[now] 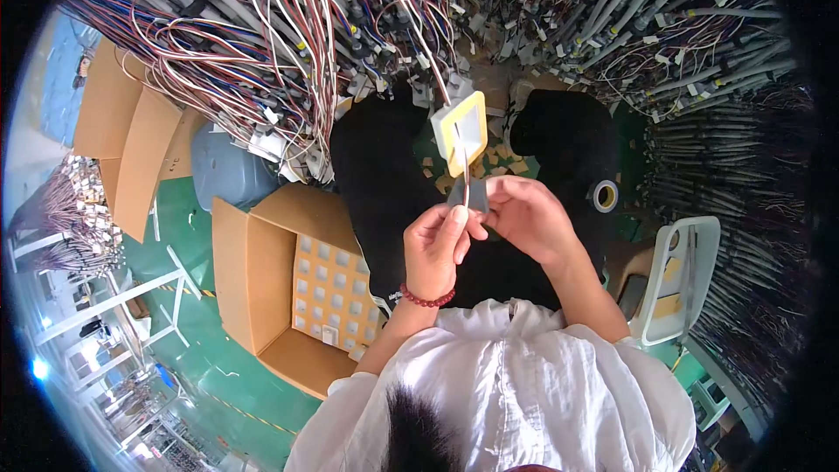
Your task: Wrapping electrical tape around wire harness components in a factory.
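Observation:
A white rectangular frame with a yellow rim [472, 127] hangs in front of me from wires of the bundle above. A thin wire [466, 177] runs down from it between my hands. My left hand [433, 249], a dark red bead bracelet at its wrist, pinches this wire between thumb and forefinger. Around the wire, just above the left thumb, sits a small flat dark grey piece [470, 196], perhaps tape or foam. My right hand [535, 218] grips the right edge of this piece with its thumb and fingertips; the fingertips are partly hidden.
Dense wire bundles [288, 26] hang across the top, with grey cables [725, 253] down the right. An open cardboard box [253, 271] with gridded contents stands at left, near a blue-grey bin [229, 166]. A tape roll [604, 197] and white tray [703, 284] are at right.

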`<state>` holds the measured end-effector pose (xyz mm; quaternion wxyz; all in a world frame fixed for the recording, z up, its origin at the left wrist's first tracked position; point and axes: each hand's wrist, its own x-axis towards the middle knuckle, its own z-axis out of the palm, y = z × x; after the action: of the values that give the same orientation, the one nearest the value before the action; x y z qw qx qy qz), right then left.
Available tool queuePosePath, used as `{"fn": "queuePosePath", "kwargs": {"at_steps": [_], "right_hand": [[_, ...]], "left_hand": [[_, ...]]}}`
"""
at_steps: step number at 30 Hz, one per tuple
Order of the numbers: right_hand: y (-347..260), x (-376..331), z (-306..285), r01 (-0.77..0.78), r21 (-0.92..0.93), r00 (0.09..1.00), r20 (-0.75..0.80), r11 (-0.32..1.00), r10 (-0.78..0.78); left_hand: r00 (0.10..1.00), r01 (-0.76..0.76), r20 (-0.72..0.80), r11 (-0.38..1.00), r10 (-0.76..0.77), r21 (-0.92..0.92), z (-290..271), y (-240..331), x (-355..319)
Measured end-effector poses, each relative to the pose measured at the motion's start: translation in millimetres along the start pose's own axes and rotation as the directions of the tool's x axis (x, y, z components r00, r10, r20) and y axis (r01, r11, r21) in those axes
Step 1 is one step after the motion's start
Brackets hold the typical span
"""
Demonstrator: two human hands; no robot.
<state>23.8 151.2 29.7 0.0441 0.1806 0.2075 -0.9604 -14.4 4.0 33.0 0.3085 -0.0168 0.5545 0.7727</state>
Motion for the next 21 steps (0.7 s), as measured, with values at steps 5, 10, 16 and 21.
{"fn": "queuePosePath", "kwargs": {"at_steps": [5,10,16,21], "right_hand": [[10,4,-11,-0.005,-0.046,0.990,0.143,0.999,0.012],[4,6,-6,-0.051,-0.104,0.986,0.155,0.993,0.067],[13,2,12,0.036,-0.266,0.999,-0.012,0.963,-0.040],[17,2,7,0.242,-0.447,0.946,-0.089,0.861,-0.313]], "left_hand": [[0.997,0.017,0.077,0.997,-0.011,-0.073,1,1,-5],[0.998,-0.058,0.012,0.989,0.057,0.139,7,2,-8],[0.955,-0.256,-0.032,0.871,0.296,0.419,6,-14,-9],[0.907,-0.421,0.334,0.512,0.257,0.749,-12,9,9]]}}
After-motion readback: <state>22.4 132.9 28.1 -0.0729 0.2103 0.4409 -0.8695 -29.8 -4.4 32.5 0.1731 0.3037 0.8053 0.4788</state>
